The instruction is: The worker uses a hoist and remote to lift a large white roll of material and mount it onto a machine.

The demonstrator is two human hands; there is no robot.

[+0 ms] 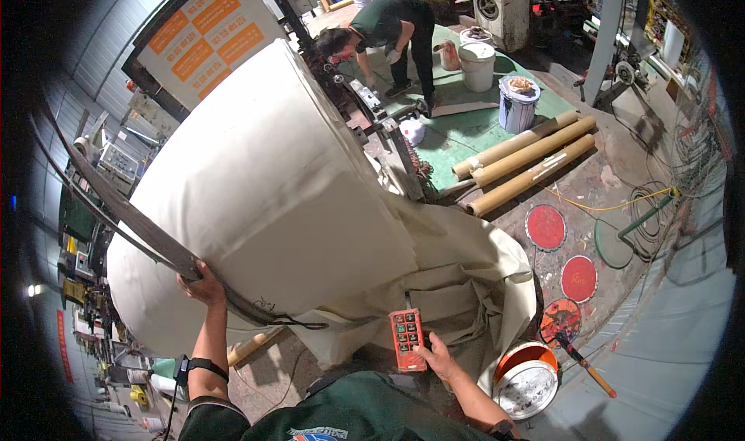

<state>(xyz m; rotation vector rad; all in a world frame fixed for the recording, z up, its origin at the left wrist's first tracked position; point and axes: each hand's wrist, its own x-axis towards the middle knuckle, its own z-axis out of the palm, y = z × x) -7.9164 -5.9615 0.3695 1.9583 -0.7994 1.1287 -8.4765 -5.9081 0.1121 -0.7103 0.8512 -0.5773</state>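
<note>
A huge roll of off-white sheet material fills the middle, its loose end draped in folds on the floor at the right. A dark lifting strap comes down from the upper left and passes along the roll's near side, with a looped end below. My left hand is closed on this strap, close against the roll. In my right hand is an orange handheld remote control with several buttons and a short antenna; my thumb lies by its lower buttons.
A co-worker bends over beyond the roll, on a green floor area. Cardboard tubes, buckets and red round lids are at the right. Near my right arm stand an open bucket and an orange-handled tool.
</note>
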